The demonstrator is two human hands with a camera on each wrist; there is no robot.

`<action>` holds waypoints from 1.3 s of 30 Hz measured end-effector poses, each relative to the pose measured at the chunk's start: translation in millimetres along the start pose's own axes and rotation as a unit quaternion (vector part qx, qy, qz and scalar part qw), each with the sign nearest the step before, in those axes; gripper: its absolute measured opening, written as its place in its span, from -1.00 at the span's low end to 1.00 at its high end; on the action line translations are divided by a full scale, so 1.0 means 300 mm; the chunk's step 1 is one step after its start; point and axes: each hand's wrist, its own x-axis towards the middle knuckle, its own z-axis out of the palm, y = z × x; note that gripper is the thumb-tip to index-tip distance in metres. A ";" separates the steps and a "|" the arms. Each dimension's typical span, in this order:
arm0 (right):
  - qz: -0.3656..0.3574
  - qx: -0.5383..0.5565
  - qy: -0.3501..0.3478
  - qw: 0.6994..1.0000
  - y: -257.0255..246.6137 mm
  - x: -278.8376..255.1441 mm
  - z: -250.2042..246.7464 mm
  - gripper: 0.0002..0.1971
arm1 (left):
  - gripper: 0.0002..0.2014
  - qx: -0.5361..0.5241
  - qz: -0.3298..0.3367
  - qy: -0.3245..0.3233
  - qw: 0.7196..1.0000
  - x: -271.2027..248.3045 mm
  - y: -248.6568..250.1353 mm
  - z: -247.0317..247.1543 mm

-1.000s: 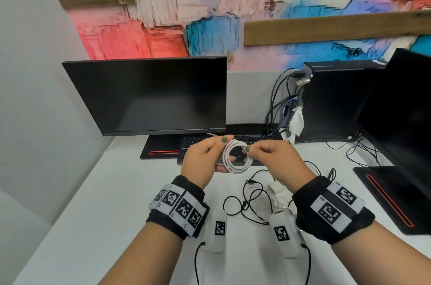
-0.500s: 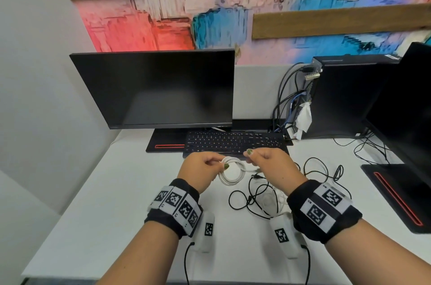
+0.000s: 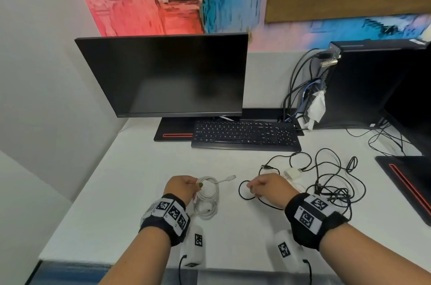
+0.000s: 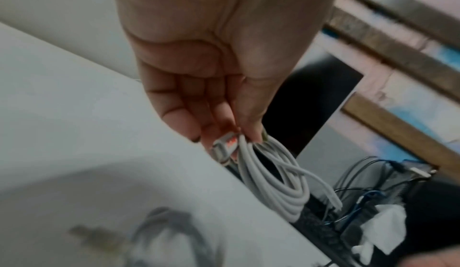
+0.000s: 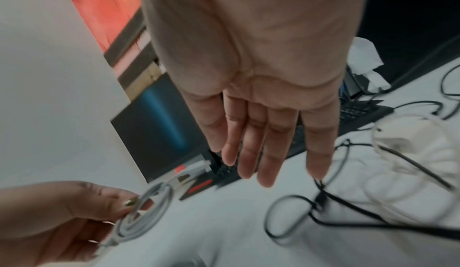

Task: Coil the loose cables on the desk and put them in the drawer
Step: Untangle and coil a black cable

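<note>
My left hand (image 3: 198,188) pinches a coiled white cable (image 3: 211,190) just above the white desk (image 3: 130,191); the left wrist view shows thumb and fingers of this hand (image 4: 239,133) closed on the coil (image 4: 273,176) beside its plug. A second white coil (image 3: 206,211) lies on the desk right under it. My right hand (image 3: 253,189) holds nothing. In the right wrist view its fingers (image 5: 261,169) are straight, low over a loop of black cable (image 5: 321,200). A tangle of loose black cables (image 3: 333,182) with a white adapter (image 3: 292,171) lies to its right. No drawer is in view.
A black keyboard (image 3: 245,135) and a dark monitor (image 3: 163,77) stand behind the hands. A computer tower (image 3: 363,84) with plugged cables is at the back right, and a second monitor base (image 3: 410,182) at the right edge. The desk's front edge (image 3: 116,263) is near my wrists.
Both hands have come down from in front of the keyboard and parted. The right hand let go of the white coil and moved right over the black cables; the left keeps the coil.
</note>
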 end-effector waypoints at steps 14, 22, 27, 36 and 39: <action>0.122 -0.174 0.027 0.977 0.193 0.039 0.028 -0.73 | -0.93 0.021 -0.077 -0.036 0.996 0.083 -0.143 0.051; 0.083 -0.250 -0.072 0.962 0.214 0.021 0.046 -0.63 | -0.87 0.037 -0.045 -0.016 0.998 0.136 -0.112 0.099; 0.060 -0.177 -0.031 0.982 0.203 0.012 -0.003 -0.75 | -0.90 0.064 -0.050 -0.014 0.997 0.165 -0.113 0.117; 0.033 -0.013 0.044 0.998 0.163 -0.005 -0.084 -0.75 | -0.91 0.217 -0.012 -0.018 0.976 0.188 -0.046 0.147; 0.002 0.011 0.044 0.999 0.149 -0.020 -0.088 -0.73 | -0.76 0.217 0.100 -0.055 0.970 0.152 0.031 0.202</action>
